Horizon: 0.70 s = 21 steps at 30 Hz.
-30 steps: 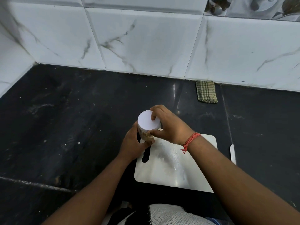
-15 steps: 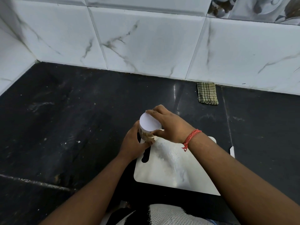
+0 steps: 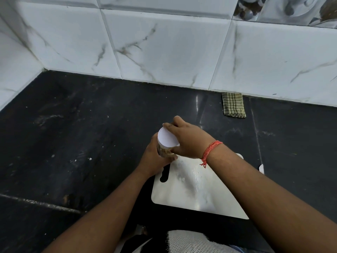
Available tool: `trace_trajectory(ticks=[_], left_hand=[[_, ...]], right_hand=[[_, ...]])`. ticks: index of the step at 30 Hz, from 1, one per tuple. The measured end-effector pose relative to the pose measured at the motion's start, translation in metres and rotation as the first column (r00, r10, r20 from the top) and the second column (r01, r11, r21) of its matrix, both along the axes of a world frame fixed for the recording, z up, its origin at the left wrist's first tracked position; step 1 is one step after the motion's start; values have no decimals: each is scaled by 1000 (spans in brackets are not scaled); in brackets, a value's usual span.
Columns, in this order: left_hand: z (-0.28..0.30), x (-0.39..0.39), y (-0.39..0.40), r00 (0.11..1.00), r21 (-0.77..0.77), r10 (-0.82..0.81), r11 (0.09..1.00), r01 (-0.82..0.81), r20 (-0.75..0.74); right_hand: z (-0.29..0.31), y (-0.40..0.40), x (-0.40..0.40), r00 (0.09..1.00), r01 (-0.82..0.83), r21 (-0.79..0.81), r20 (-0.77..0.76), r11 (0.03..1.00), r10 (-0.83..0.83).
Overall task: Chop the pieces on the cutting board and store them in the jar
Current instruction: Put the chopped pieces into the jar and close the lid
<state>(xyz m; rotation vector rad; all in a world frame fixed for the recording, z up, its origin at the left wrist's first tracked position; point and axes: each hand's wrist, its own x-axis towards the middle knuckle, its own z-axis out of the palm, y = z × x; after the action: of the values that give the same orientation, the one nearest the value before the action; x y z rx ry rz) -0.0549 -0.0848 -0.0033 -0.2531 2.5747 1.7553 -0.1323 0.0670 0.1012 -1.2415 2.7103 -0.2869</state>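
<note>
A small clear jar [image 3: 163, 151] with brownish pieces inside stands at the far left corner of the white cutting board [image 3: 193, 189]. My left hand [image 3: 155, 159] grips the jar's body from the left. A white round lid [image 3: 166, 138] sits on top of the jar, and my right hand [image 3: 188, 139] grips it, fingers curled over its far edge and thumb at its near side. The board's surface shows only pale smears, no pieces.
The black stone counter [image 3: 76, 136] runs to a white marble-tiled wall. A folded green checked cloth [image 3: 233, 105] lies by the wall at the back right. A white object's tip [image 3: 261, 168], partly hidden by my right arm, lies right of the board.
My right hand has turned on the lid, with the fingers moving further over its far edge. The left hand keeps its hold on the jar. The view has shifted slightly.
</note>
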Motion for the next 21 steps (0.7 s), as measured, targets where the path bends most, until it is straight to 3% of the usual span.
trace_trajectory(ticks=[8,12,21], left_hand=[[-1,-2,0,1000,-29,-6,1000,6,13],[1,-3,-1,999,-59,-36,998,37,9],[-1,-3,-4,999,-49,-34,998,34,15]], right_hand=[[-5,-16,3,980,35,58,-198,998,-23],[-6,-23,3,977,66,87,-209,994,-47],[1,-7,-13,979,-153,81,-122,985,162]])
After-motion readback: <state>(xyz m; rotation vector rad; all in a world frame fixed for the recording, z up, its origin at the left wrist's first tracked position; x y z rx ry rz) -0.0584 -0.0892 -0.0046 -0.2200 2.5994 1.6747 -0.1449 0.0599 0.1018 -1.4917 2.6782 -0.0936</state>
